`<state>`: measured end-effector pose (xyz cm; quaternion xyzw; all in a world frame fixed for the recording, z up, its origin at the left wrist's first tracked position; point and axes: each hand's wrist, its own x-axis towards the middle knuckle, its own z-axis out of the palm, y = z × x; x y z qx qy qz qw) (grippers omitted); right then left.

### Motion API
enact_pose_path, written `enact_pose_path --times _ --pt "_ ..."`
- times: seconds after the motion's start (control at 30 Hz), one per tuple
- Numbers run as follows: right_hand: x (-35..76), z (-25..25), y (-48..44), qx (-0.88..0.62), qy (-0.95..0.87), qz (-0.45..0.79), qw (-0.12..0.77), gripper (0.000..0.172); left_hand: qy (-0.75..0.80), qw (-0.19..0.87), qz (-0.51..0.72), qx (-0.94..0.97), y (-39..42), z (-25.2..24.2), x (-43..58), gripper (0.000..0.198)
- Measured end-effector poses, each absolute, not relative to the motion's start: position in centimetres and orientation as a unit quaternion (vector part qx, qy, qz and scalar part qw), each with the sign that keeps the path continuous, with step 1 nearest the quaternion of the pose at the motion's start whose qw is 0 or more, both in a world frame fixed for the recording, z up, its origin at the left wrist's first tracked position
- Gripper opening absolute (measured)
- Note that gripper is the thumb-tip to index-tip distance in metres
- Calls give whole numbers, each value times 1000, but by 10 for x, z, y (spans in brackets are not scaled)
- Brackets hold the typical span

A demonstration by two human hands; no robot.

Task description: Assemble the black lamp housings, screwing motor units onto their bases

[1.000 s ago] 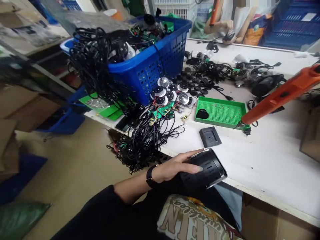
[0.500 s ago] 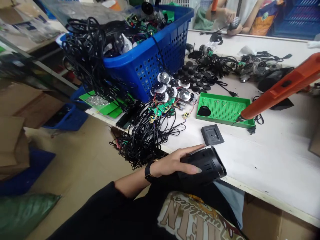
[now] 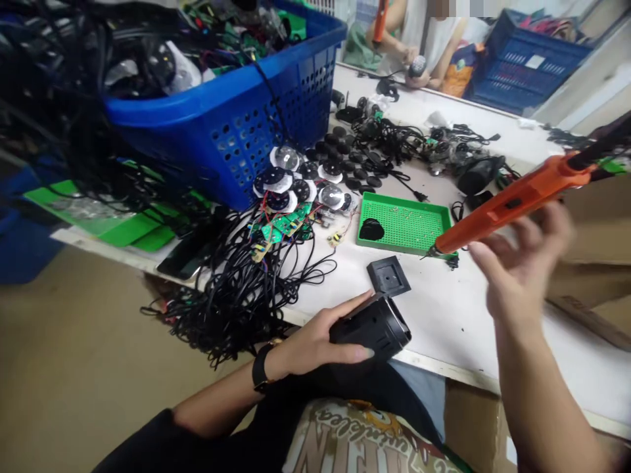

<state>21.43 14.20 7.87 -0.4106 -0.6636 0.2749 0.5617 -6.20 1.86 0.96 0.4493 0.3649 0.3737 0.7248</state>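
My left hand (image 3: 315,341) wraps around a black vented cylindrical housing (image 3: 372,328) at the table's front edge. A black square plate (image 3: 388,276) lies just beyond it on the table. My right hand (image 3: 517,263) is raised with its fingers spread and holds nothing. Just above those fingers slants an orange soldering iron (image 3: 517,197), its tip by the corner of a green perforated tray (image 3: 404,223). I cannot tell whether the fingers touch the iron.
A blue plastic basket (image 3: 236,138) overflows with cables and electronics. Tangled black cables (image 3: 236,295) spill over the white table's edge (image 3: 444,364), beside circuit boards (image 3: 280,223) and dome camera parts (image 3: 300,184). A co-worker (image 3: 419,59) at the far end holds a black object and an orange tool.
My right hand has come into view below the orange iron. The whole scene has shifted left as my view turned. My left hand still grips the black housing.
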Motion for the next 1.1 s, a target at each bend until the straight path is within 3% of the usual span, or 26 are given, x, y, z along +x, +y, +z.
enact_pose_path --times 0.23,0.4,0.6,0.8,1.1 --pt "175 47 254 -375 -618 262 639 54 371 734 399 406 26 -4 -64 89" --pt "150 30 310 -392 -540 241 704 41 369 717 412 424 21 -16 -72 92" --pt "131 10 345 -364 -519 234 737 50 356 712 398 457 17 -29 -79 98" --pt "124 -4 367 -355 -524 247 734 56 321 704 401 490 17 -35 -80 100" --pt "120 -13 365 -353 -543 285 706 48 299 719 400 484 17 -37 -82 99"
